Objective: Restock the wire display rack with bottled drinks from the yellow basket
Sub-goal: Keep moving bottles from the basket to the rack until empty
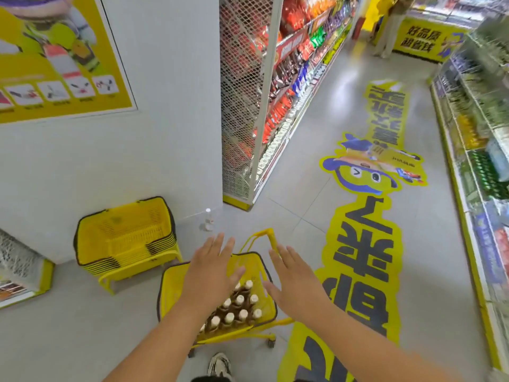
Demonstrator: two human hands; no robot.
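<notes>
I see a grey tiled shop floor (pixel 303 205) running up an aisle, with a long yellow-and-dark-blue cartoon floor sticker (pixel 366 244) laid along it. On the left of the aisle stands a tall white wire-mesh shelving unit (pixel 242 106) packed with red and mixed-colour snack packets; on the right a long yellow-edged shelf run (pixel 476 150) carries green and blue goods, too blurred for me to name. A white wall (pixel 165 106) at left bears a yellow framed poster (pixel 55 51). Against that wall sits a nested stack of yellow plastic shopping baskets (pixel 124 235) on a yellow frame. Just in front of me is the yellow wheeled plastic basket (pixel 176 288), standing on the floor with its yellow pull handle (pixel 268 238) raised. Inside it, toward the near right part, stand the brown bottled drinks with white caps (pixel 239 307), upright and packed close together. My left hand (pixel 213 268) hovers over the basket, fingers straight and spread, holding nothing. My right hand (pixel 293 279) is likewise flat and spread, beside the handle; I cannot tell whether it touches it. A small clear bottle with a white cap (pixel 208 220) stands on the floor by the wall corner. A white sneaker (pixel 219 365) shows at the bottom edge.
</notes>
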